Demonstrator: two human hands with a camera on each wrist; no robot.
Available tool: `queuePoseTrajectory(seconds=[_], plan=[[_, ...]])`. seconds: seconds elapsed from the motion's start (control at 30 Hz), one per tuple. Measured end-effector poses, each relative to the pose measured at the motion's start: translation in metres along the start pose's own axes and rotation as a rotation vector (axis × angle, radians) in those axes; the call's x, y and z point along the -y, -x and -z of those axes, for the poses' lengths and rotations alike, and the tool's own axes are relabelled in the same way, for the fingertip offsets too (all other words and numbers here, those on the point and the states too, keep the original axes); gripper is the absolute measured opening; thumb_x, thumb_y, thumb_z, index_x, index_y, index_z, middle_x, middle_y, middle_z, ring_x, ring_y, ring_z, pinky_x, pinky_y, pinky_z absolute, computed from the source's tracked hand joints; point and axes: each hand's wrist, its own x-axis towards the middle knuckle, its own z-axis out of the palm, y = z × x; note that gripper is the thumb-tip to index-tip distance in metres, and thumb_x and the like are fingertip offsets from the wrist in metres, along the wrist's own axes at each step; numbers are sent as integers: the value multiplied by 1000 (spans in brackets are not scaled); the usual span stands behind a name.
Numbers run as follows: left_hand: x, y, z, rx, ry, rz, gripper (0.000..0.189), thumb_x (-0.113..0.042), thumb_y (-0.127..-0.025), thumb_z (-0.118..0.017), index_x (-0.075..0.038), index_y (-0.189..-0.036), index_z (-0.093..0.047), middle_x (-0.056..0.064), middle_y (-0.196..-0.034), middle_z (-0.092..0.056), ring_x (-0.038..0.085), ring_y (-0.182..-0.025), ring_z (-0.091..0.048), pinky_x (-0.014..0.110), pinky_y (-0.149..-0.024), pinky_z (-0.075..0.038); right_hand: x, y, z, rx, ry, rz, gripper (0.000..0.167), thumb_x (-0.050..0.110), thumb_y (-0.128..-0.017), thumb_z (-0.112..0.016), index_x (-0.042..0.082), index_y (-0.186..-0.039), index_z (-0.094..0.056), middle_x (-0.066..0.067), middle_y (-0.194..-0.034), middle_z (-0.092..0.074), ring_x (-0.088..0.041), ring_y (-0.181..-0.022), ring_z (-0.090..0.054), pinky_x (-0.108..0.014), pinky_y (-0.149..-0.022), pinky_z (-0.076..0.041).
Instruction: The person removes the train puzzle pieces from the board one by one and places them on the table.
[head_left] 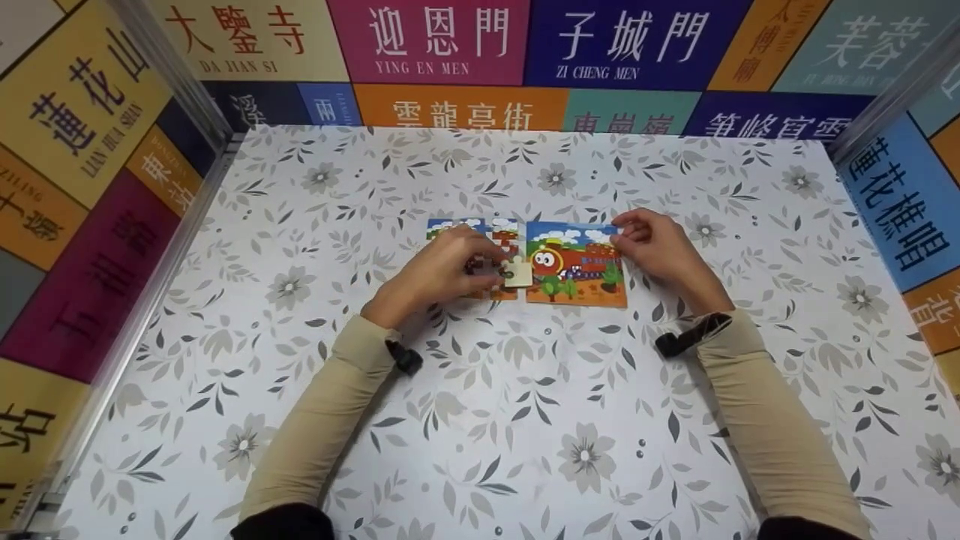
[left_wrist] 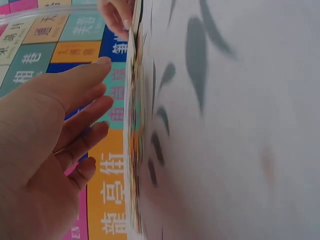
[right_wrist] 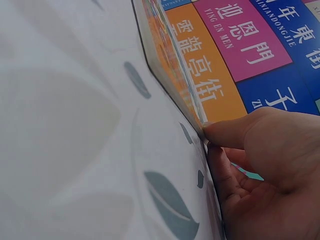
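A square picture puzzle [head_left: 574,262] with a red cartoon train lies on the table, and my right hand [head_left: 651,246] is at its right edge. In the right wrist view, thumb and fingers pinch the corner of this glossy-topped puzzle [right_wrist: 175,75]. My left hand [head_left: 457,262] hovers over a second train picture in pieces [head_left: 504,226], partly hidden beneath it. At the left fingertips a pale puzzle piece [head_left: 519,273], plain side up, lies between the two pictures. The left wrist view shows the left hand [left_wrist: 60,120] with relaxed fingers and nothing between them, beside the edge-on pieces [left_wrist: 134,130].
The table [head_left: 480,420] has a white cover with grey leaves and flowers. Upright panels [head_left: 442,45] with coloured blocks and large characters border it at the back and both sides. Each sleeve cuff carries a small black device [head_left: 405,358].
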Motion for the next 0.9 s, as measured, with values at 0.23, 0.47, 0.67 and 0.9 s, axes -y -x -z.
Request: queuePoseTrajectory(seconds=[0.23,0.47,0.67,0.9], plan=[[-18,-22,-13,29,-107,29,49,-44,-95,-84,-14,-133,-77,7,-124,-75,26,-111,-65,43,-95,-55,0,0,0,-2,0,-12,36,22,-106,-70,8,-139,-67,-11,-118,-67,-16,-106,-63,-21,-92,-50],[-25,-28,-21,53,-137,75,54,-52,-92,-85,-15,-131,-78,8,-123,-71,25,-109,-62,43,-91,-54,0,0,-1,-3,5,-4,35,23,-106,-70,8,-138,-67,-12,-119,-68,-17,-106,-64,-21,-92,-50],[-24,-29,-26,64,-113,80,50,-50,-94,-84,-15,-130,-79,7,-124,-70,23,-111,-62,41,-95,-54,1,0,0,7,8,-16,36,25,-107,-70,9,-139,-66,-12,-121,-67,-19,-109,-64,-27,-95,-50],[-23,-28,-25,71,-100,74,47,-47,-96,-83,-16,-131,-79,7,-126,-70,24,-115,-62,43,-99,-53,-1,0,-1,-7,14,7,36,24,-106,-71,8,-138,-67,-13,-120,-69,-16,-105,-65,-20,-91,-50]])
